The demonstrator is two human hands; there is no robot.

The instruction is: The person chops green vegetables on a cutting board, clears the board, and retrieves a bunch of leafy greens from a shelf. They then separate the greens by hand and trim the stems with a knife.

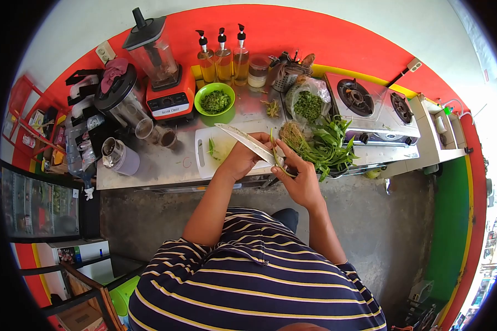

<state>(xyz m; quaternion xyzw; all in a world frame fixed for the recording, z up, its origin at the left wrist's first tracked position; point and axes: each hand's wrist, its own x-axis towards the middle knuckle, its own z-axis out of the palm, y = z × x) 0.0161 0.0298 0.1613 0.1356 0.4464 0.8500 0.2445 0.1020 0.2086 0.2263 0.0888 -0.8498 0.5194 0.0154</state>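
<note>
A long-bladed kitchen knife [243,139] points up and to the left, its handle end in my right hand [297,168], which is closed around it. My left hand [246,157] is closed behind the blade, its fingers partly hidden. A thin green stem [272,140] stands between the two hands, against the blade. Beneath my left hand, the white cutting board [201,150] carries a few cut green pieces [212,149]. Just right of my right hand lies a bunch of leafy greens [331,146] with pale roots [294,136].
Behind the board stand a green bowl [230,106] of chopped greens, a red blender [174,99] and several pump bottles [223,65]. A plastic bag [320,91] of chopped greens lies near the gas stove [378,118]. Cups [165,137] and a pitcher [121,157] stand left.
</note>
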